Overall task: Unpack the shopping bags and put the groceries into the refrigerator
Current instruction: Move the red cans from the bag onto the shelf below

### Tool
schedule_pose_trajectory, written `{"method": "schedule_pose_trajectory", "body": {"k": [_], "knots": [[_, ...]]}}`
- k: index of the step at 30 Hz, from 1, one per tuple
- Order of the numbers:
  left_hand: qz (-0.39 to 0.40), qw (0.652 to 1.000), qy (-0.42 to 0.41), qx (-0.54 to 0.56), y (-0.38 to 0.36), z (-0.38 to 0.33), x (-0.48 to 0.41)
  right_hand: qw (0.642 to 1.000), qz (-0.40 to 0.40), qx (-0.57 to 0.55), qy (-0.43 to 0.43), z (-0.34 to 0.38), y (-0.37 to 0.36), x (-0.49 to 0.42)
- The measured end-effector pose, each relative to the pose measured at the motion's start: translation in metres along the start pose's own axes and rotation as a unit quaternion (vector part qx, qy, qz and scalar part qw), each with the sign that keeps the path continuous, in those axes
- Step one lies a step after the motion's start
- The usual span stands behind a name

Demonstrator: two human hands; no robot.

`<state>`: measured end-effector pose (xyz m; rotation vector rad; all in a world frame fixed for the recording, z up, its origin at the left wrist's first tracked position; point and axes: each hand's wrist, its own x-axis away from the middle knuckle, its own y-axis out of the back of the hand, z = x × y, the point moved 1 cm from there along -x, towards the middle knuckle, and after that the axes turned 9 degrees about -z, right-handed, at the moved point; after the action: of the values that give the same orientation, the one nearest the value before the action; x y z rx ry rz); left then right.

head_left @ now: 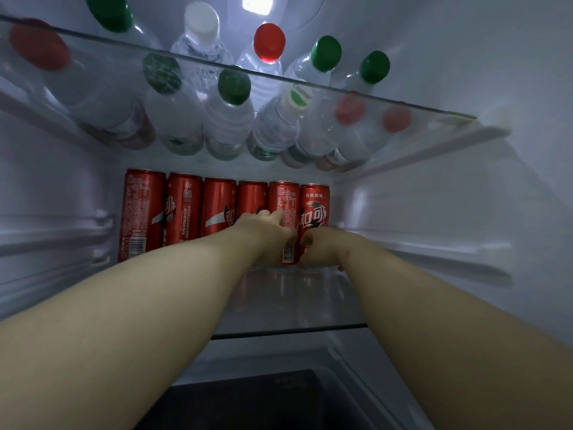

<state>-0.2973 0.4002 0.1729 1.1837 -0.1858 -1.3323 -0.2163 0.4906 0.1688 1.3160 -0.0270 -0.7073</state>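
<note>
Six red cola cans stand in a row along the far edge of the lower glass shelf (294,305) inside the refrigerator, touching side by side, from the leftmost can (142,212) across to the rightmost can (313,206). Both bare arms reach in from the near side. The left hand (263,232) is on the fifth can (283,197), its fingers (277,216) curled across the can's front; it seems to grip it, though the far side of the hold is hidden. The right hand (319,247) is closed round the lower part of the rightmost can. Overhead, the upper glass shelf (403,100) carries clear water bottles (228,119) with green, red and white caps. A dark drawer (248,398) lies nearest, below the shelf.
</note>
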Motion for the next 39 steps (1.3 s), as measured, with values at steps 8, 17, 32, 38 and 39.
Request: {"method": "schedule_pose_trajectory", "body": {"k": [8, 17, 32, 38, 39], "knots": [[0.044, 0.998, -0.003, -0.055, -0.007, -0.001, -0.007, 0.998, 0.035, 0.04, -0.013, -0.006, -0.004, -0.015], [0.017, 0.999, -0.008, -0.031, -0.01, 0.003, -0.008, 0.997, 0.071, 0.009, -0.042, -0.008, -0.012, -0.026], [-0.008, 0.993, 0.043, 0.107, 0.028, 0.006, 0.049, 0.992, -0.121, 0.0, -0.022, 0.006, 0.003, 0.031], [-0.035, 0.985, 0.062, 0.156, 0.059, -0.002, 0.089, 0.984, -0.179, -0.014, 0.011, 0.028, 0.024, 0.099], [-0.051, 0.983, 0.065, 0.162, 0.064, -0.005, 0.097, 0.98, -0.196, -0.016, 0.011, 0.03, 0.027, 0.111]]}}
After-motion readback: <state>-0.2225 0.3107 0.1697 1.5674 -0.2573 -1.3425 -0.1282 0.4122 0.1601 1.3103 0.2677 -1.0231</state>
